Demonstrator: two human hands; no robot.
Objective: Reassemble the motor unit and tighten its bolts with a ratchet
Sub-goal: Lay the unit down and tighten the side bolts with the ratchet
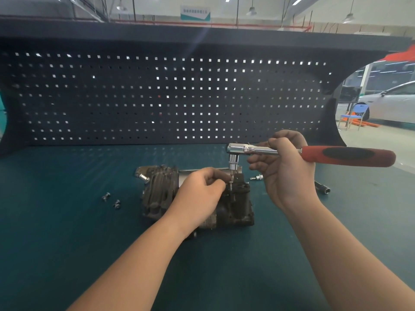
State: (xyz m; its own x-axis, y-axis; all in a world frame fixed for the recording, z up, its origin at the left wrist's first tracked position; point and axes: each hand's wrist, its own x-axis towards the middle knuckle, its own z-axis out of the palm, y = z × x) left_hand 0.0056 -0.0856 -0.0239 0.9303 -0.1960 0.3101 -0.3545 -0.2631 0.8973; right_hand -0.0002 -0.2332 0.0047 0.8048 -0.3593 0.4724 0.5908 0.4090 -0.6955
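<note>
The motor unit (195,198) sits mid-bench on the green mat (67,232); left hand (199,196) pinches a bolt (230,184) upright on it; right hand (285,169) grips the ratchet (292,152) by its chrome shank, socket over the bolt; that casting looks heavy and stiff, probably stays put; the rubber handle would give better leverage.

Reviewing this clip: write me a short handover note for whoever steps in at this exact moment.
Left hand: pinches a bolt upright on the motor unit.
Right hand: holds the ratchet by its metal shaft, not the red grip; its socket sits just above the bolt's head.
Motor unit lies on the green bench.
Two loose bolts lie to its left; a spare bit and a socket to its right.
Done: bolt started in its hole.
Left: seat the socket, tighten this bolt, then probably fit the loose ones.
</note>
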